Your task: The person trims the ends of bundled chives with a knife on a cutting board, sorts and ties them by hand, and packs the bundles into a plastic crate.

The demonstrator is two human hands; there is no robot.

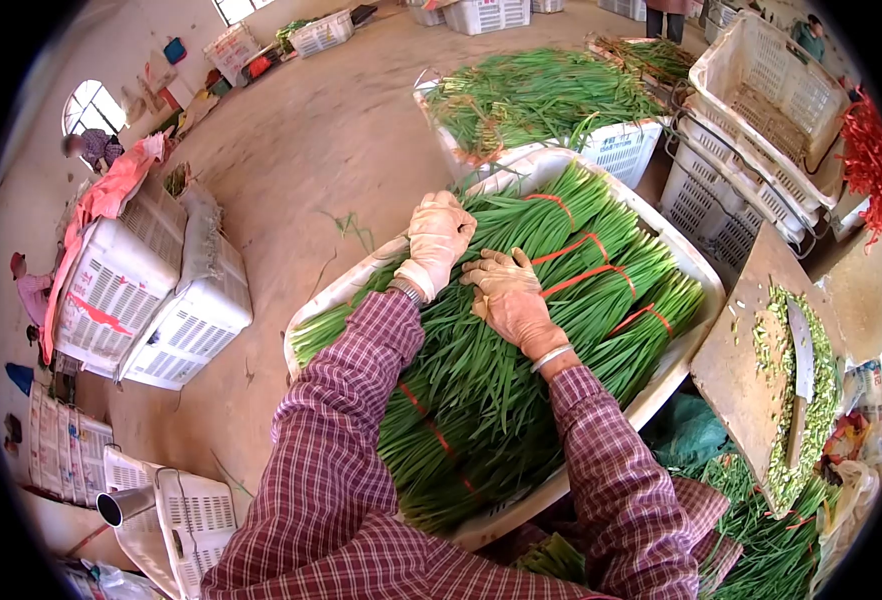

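A white plastic crate (pixel 696 262) in front of me is packed with garlic chives (pixel 491 370) in bundles tied with red bands (pixel 571 248). My left hand (pixel 439 238), in a pale glove, is closed in a fist at the far left side of the crate, against the leaves. What lies inside its fingers is hidden. Close to its right, my right hand (pixel 509 295), also gloved, rests on the leaves with fingers stretched out and somewhat apart. Cut white stem ends of several bundles point toward the crate's right side.
Behind stands another crate of loose chives (pixel 551 95). At right are stacked crates (pixel 751 120) and a board (pixel 736 350) with a knife (pixel 799 370) and chopped bits. More chives (pixel 751 530) lie below it. Covered crates (pixel 126 280) stand at left; other people are farther off.
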